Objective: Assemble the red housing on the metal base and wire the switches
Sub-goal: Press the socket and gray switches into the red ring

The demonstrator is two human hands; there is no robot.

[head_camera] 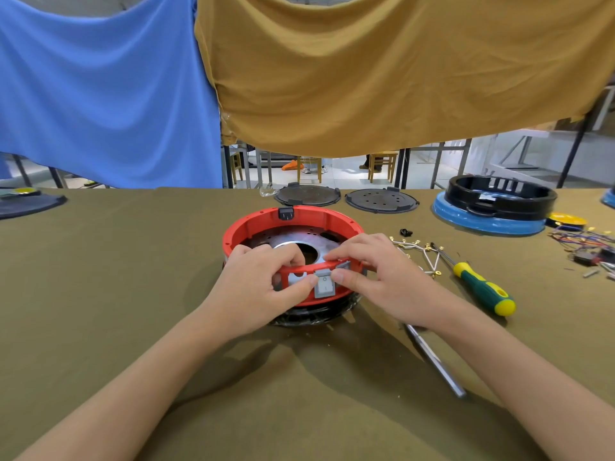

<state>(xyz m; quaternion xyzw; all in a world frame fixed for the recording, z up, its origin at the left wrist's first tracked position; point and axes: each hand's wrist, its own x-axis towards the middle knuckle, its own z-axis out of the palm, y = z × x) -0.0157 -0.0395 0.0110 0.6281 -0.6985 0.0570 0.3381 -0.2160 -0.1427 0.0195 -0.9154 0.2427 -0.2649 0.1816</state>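
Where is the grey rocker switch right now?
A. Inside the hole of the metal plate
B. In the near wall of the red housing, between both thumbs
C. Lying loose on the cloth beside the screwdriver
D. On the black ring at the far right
B: the grey rocker switch sits in an opening of the red housing wall nearest the camera, with the left hand and right hand thumbs pressed against its two sides.
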